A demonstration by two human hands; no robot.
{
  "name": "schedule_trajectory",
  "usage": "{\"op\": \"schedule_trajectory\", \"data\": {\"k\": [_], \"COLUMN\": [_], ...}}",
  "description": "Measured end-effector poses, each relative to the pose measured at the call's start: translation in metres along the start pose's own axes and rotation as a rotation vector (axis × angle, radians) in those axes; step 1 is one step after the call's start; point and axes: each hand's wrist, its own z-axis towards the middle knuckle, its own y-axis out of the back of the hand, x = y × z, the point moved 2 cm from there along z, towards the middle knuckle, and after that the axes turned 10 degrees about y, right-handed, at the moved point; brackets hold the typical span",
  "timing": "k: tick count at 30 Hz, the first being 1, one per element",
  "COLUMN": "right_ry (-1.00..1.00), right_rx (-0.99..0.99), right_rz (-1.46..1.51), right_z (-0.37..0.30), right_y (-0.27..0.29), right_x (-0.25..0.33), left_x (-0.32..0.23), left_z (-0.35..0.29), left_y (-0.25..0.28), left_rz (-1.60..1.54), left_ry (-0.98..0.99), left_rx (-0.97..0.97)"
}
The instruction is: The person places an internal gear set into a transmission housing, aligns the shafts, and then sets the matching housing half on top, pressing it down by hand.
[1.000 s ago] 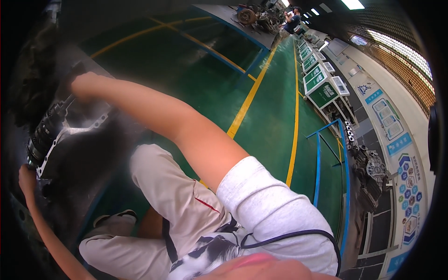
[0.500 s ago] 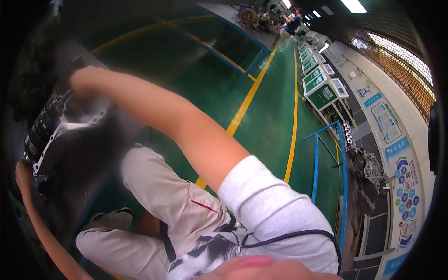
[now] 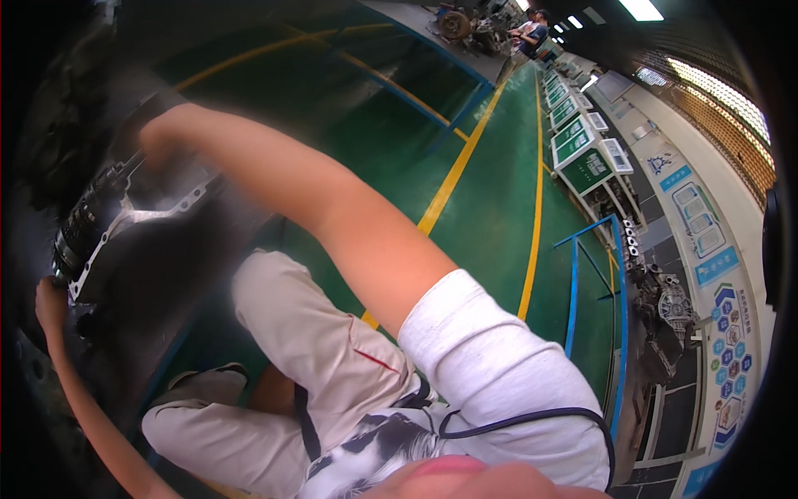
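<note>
A dark gear shaft [image 3: 76,231] with stacked rings and toothed parts lies lengthwise in an opened metal gearbox housing [image 3: 154,214] at the left. The housing's pale, bolt-holed flange faces me. At the shaft's near end is my left hand [image 3: 51,304], its fingers closed around that end, partly lost in the dark rim. My right arm reaches across to the housing's far end. There my right hand [image 3: 166,135] is bent downward with curled fingers, blurred, and what they grip is hidden.
My bent knees [image 3: 270,291] are right beside the work. A blue metal frame [image 3: 573,299] stands on the right, near bare engine parts [image 3: 665,308]. White-and-green cabinets [image 3: 582,158] line the aisle; people [image 3: 530,35] stand far off.
The whole view has shifted slightly, so the scene sits a little farther right. Both hands remain at the two ends of the gearbox assembly, with no clear change of hold.
</note>
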Motion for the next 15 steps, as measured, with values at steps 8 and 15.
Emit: {"op": "schedule_trajectory", "data": {"k": [8,15], "right_ry": [-0.069,-0.080], "right_rx": [-0.184,-0.148], "right_rz": [-0.024,-0.045], "right_z": [-0.032,-0.031], "right_y": [0.005,0.007], "right_x": [0.033,0.033], "left_x": [-0.014,-0.005], "left_z": [-0.026,-0.018], "left_y": [0.027,0.018], "left_rz": [-0.067,-0.054], "left_ry": [0.074,0.063], "left_rx": [-0.013,-0.012]}}
